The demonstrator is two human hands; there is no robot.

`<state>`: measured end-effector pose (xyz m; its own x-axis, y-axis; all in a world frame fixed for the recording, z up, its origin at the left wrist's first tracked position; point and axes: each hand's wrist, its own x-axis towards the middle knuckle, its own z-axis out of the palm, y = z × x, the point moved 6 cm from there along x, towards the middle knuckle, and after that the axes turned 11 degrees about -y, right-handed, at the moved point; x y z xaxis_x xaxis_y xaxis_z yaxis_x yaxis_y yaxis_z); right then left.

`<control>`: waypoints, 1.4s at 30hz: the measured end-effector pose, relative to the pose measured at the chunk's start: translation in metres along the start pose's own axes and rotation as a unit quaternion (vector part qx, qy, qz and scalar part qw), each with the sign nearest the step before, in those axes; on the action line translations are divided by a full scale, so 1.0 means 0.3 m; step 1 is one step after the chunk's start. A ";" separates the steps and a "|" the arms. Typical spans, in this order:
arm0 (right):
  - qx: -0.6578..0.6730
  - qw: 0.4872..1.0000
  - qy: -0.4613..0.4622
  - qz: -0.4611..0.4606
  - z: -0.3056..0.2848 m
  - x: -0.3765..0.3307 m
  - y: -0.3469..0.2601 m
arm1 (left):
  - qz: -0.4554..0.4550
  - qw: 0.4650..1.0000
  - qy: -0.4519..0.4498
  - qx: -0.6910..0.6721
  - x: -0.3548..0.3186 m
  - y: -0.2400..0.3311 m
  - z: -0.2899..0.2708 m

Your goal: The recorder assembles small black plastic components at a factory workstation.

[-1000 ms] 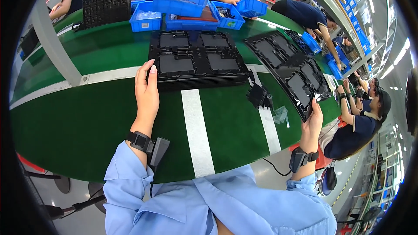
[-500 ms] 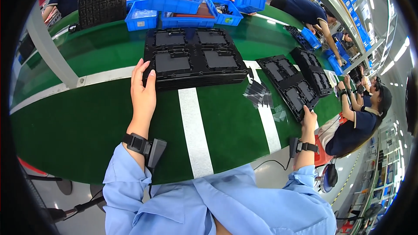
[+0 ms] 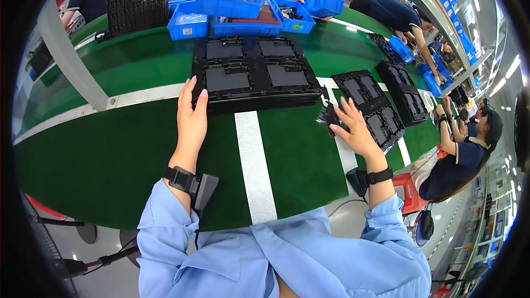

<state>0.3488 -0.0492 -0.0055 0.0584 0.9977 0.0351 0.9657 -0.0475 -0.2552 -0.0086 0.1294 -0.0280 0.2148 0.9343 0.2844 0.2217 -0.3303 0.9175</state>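
Observation:
A stack of black plastic trays (image 3: 257, 75) lies on the green table in front of me, with dark flat rectangular panels set in the top tray's recesses. My left hand (image 3: 191, 124) rests along the stack's left edge, fingers stretched out and touching its corner. My right hand (image 3: 358, 132) is spread open with nothing gripped, over a small pile of clear and dark film pieces (image 3: 327, 115). Whether its fingertips touch the film, I cannot tell. Just beyond that hand a black tray (image 3: 371, 103) with similar panels lies at an angle, partly hidden by my fingers.
Farther right stands another stack of black trays (image 3: 407, 99). Blue bins (image 3: 229, 1) line the back, beside an upright black tray (image 3: 138, 3). A metal post (image 3: 77, 66) rises at the left. Co-workers sit or stand across the table and at the right.
My right hand has let go of the angled tray's near edge and moved left over the film pieces, its fingers spreading. My left hand stays by the stack. The whole view has shifted slightly.

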 end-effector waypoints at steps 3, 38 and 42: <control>0.004 0.998 -0.060 0.025 0.040 0.021 0.006 | 0.000 1.000 0.000 -0.007 0.000 -0.008 -0.002; 0.072 0.935 0.240 -0.252 -0.090 -0.021 -0.667 | -0.038 0.880 -0.409 -0.238 -0.277 0.230 0.244; 0.106 0.930 0.224 -0.270 -0.086 -0.015 -0.657 | 0.068 0.891 -0.400 -0.204 -0.285 0.280 0.217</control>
<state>0.1646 -0.0455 0.0694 -0.2757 0.7503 0.6009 0.8164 0.5128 -0.2658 0.0536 0.0132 0.0067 0.8583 0.4413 0.2619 -0.1882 -0.2041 0.9607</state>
